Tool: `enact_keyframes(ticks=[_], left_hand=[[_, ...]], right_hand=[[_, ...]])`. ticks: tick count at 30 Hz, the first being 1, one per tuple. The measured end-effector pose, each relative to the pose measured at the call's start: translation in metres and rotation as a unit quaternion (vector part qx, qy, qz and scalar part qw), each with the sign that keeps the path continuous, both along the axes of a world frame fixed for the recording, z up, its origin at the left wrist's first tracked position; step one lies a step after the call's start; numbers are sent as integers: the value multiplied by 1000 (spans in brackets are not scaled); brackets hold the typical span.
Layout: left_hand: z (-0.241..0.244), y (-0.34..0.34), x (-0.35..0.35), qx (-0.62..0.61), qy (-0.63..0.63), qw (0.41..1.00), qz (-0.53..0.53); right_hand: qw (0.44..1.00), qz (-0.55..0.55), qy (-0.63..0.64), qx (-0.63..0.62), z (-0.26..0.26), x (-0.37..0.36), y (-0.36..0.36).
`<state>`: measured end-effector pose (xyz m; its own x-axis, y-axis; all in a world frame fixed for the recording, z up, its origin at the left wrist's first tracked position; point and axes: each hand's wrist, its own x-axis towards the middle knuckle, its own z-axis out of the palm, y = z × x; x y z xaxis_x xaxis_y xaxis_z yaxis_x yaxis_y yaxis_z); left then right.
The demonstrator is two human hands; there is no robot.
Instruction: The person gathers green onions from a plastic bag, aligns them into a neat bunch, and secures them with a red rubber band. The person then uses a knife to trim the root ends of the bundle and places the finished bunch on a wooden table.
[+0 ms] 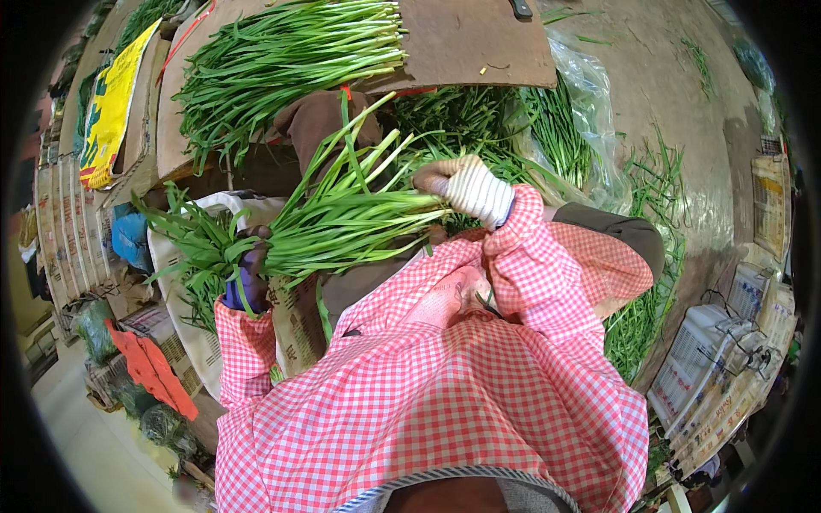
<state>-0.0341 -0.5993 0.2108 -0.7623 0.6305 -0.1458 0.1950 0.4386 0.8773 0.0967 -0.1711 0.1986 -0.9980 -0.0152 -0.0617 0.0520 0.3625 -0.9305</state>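
Observation:
A loose bunch of green leafy stalks, like garlic chives (346,224), lies across my lap between both hands. My left hand (252,272), in a dark purple glove, is closed around its leafy end at the left. My right hand (467,186), in a white striped knit glove with brownish fingertips, pinches pale stalk ends at the right of the bunch. Several stalks stick out upward from it. Beyond, a large pile of the same stalks (301,58) lies on a brown board (474,51), pale ends to the right.
A black-handled tool (521,9) lies at the board's far edge. Below the board are more greens (462,115) and a clear plastic bag (587,96). A white sack (173,282) stands at my left. Plastic crates (699,359) stand at right; loose greens (641,327) lie beside my leg.

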Motion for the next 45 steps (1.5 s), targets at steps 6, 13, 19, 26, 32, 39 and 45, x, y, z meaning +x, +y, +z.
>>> enact_keyframes(ticks=[6,13,19,26,32,39,45], left_hand=[[-2,6,-3,67,-28,997,26],[3,27,1,137,-132,980,63],[-22,10,3,218,-181,937,206],[3,34,3,178,-202,954,133],[-27,17,-17,549,-627,553,12],[-13,28,-8,396,-504,766,57],[7,59,7,531,-722,440,51]], right_hand=[[980,-189,-66,-7,0,10,14],[985,-164,-3,53,33,-29,10],[970,-201,-121,63,24,-24,31],[959,-61,13,277,65,-49,8],[961,97,-124,229,40,-73,-23],[972,-83,-186,117,27,-33,-3],[945,-190,-151,221,-20,-1,50]])
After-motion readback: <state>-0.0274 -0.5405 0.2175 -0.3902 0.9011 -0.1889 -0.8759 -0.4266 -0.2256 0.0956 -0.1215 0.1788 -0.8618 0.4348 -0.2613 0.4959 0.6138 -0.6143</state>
